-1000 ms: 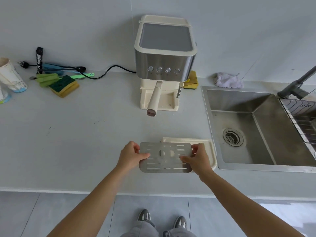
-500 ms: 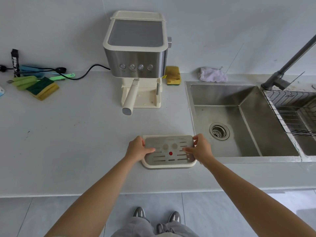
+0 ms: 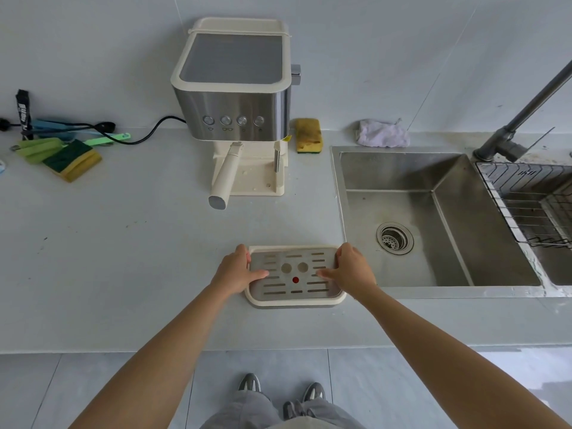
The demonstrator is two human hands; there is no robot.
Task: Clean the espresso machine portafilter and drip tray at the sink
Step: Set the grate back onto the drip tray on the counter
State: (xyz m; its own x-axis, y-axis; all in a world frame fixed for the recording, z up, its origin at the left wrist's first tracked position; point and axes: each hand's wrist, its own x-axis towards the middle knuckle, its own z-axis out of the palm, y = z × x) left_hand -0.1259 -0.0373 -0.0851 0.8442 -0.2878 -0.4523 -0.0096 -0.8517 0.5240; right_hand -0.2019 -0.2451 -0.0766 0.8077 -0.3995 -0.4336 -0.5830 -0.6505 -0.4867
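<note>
Grey countertop (image 3: 123, 258) holds the sink (image 3: 402, 170) on the right and, at the back, the espresso machine (image 3: 232, 88) with its portafilter (image 3: 227, 171) attached. Just left of the sink lies the drip tray (image 3: 294, 301), gripped at its 2 ends by the left hand (image 3: 236, 272) and right hand (image 3: 349, 270), thumbs on its grate (image 3: 294, 258).

A worn yellow sponge (image 3: 308, 135) lies at the back of the grey countertop (image 3: 123, 243), by the wall. Just right of it sits a crumpled white cloth (image 3: 382, 133); far right, a wire dish rack (image 3: 532, 205). Well left of the sponge, a black power cord (image 3: 167, 118) curves toward a green-and-yellow scouring sponge (image 3: 72, 159), a light-green folded item (image 3: 38, 148), a green plastic handle (image 3: 108, 138) and a black strap (image 3: 23, 114). Below, 2 grey sneakers (image 3: 249, 382) stand on floor tiles (image 3: 108, 382).
</note>
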